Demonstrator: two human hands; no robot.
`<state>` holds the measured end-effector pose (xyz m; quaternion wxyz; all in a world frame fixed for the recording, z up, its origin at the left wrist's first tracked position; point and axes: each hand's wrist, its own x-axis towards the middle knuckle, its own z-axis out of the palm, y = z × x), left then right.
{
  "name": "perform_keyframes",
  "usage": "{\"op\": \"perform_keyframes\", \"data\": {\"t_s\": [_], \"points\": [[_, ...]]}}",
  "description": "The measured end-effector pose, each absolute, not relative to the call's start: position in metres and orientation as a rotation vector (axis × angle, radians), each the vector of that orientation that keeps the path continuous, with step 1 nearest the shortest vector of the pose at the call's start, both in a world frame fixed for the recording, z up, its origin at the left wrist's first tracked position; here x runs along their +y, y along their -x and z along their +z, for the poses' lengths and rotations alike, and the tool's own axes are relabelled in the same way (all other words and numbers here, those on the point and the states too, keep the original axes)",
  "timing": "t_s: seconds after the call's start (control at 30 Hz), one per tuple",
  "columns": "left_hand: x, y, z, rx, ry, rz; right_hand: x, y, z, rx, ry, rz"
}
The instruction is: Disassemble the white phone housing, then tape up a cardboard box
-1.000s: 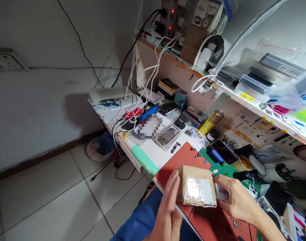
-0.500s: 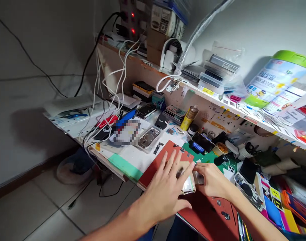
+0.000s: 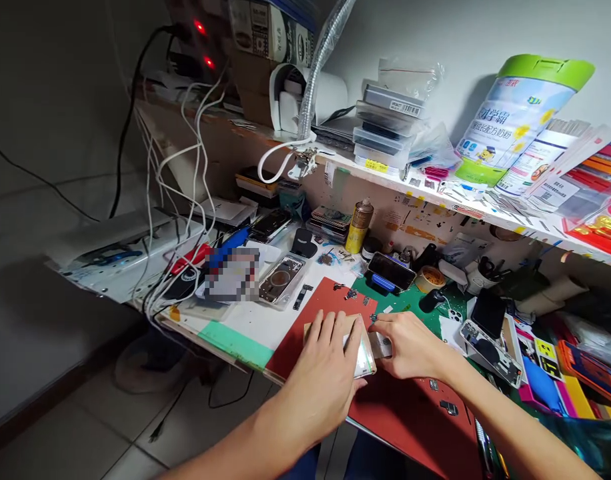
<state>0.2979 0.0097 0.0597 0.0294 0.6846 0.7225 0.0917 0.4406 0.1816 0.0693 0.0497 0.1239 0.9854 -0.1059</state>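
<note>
On the red mat (image 3: 410, 427) lies a flat phone-sized slab (image 3: 365, 363), tan along its far edge and whitish with a green line on the near right. My left hand (image 3: 323, 373) covers much of it, its fingers laid across the top and the thumb at the near edge. Right beside the slab, my right hand (image 3: 410, 343) is closed in a pinch, holding a small greyish flat piece (image 3: 382, 345) against the slab's right side. Its fingers partly hide that piece, so its kind is unclear. Small dark parts (image 3: 351, 293) lie on the mat beyond.
An opened phone housing (image 3: 283, 280) lies on the white surface to the left. A phone (image 3: 390, 270) leans on a blue stand at the back. More phone parts (image 3: 490, 350) sit at right. A shelf (image 3: 435, 190) overhangs the bench, and white cables (image 3: 200, 160) hang left.
My left hand has lowered from spread fingers above the slab onto its top. My right hand keeps its pinch at the slab's side. The camera view has turned somewhat right.
</note>
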Motion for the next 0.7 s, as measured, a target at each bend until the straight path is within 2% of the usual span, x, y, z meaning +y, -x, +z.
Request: {"op": "perform_keyframes", "data": {"t_s": [0.2,0.5,0.7], "points": [[0.012,-0.302,0.051,2.308,-2.144,0.23,0.184,-0.44,0.069,3.03,-0.355,-0.337],[-0.006,-0.256,0.08,1.751,-1.975,0.315,0.198,-0.467,0.062,3.07,-0.395,-0.467],[-0.006,-0.261,0.085,1.867,-2.005,0.296,0.195,-0.47,0.056,3.079,-0.343,-0.574]]}}
